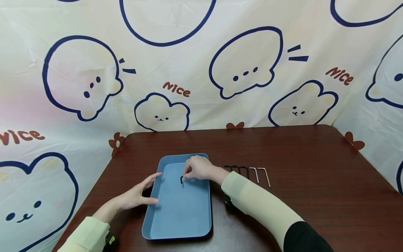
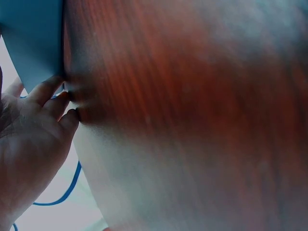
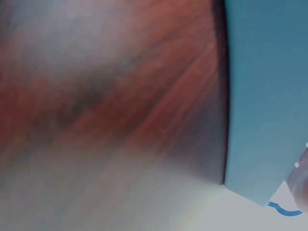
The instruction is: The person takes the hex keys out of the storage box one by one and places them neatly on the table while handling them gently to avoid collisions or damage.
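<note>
A blue rectangular tray (image 1: 184, 217) lies lengthwise on the dark wood table. Over its upper half, my right hand (image 1: 199, 168) pinches a small black hex key (image 1: 181, 180), whose bent end shows below the fingertips. The rest of that key is hidden by the hand. My left hand (image 1: 138, 193) touches the tray's left rim with thumb and fingers spread apart. In the left wrist view, the left hand (image 2: 36, 127) has its fingertips by the tray's side. Only a bit of the right hand (image 3: 301, 185) shows at the edge of the right wrist view.
Right of the tray, partly behind the right forearm, several L-shaped hex keys (image 1: 256, 175) lie in a row, some black, some silver. A cartoon-printed cloth (image 1: 201, 70) hangs behind and beside the table (image 1: 299, 175).
</note>
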`<state>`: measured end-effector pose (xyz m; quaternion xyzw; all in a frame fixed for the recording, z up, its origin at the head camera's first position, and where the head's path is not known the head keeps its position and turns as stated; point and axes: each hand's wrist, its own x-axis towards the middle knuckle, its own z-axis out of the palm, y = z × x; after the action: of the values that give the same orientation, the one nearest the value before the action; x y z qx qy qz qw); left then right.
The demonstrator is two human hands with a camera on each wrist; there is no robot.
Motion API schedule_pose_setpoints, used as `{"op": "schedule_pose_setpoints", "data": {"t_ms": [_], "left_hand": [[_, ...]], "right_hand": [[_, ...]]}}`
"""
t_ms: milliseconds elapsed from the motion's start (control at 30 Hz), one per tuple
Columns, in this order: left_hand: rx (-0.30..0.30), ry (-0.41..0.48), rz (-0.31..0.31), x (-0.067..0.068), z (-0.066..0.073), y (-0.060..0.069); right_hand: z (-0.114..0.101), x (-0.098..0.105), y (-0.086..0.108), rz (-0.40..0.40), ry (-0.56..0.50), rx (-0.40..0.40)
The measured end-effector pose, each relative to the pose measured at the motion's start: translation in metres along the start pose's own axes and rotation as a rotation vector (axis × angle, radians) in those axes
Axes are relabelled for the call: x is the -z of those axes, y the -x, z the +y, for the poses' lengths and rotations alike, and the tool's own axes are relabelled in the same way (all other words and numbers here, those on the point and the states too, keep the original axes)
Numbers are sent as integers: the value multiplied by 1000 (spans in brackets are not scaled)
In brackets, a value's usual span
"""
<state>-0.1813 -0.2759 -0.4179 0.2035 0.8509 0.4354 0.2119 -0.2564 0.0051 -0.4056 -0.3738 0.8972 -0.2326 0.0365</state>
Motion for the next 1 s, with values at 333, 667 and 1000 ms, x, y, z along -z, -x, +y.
{"op": "schedule_pose_setpoints", "data": {"t_ms": [333,667,1000], "left_hand": [[-1,3,0,-2,-1,1],[-1,-1,0,-1,-2,1],[-21,-3,0,0,-2,0]], "right_hand": [[-3,18,3,49,-51,-30],[8,47,14,111,-85,-41],[28,71,34,153,-127,-112]]}}
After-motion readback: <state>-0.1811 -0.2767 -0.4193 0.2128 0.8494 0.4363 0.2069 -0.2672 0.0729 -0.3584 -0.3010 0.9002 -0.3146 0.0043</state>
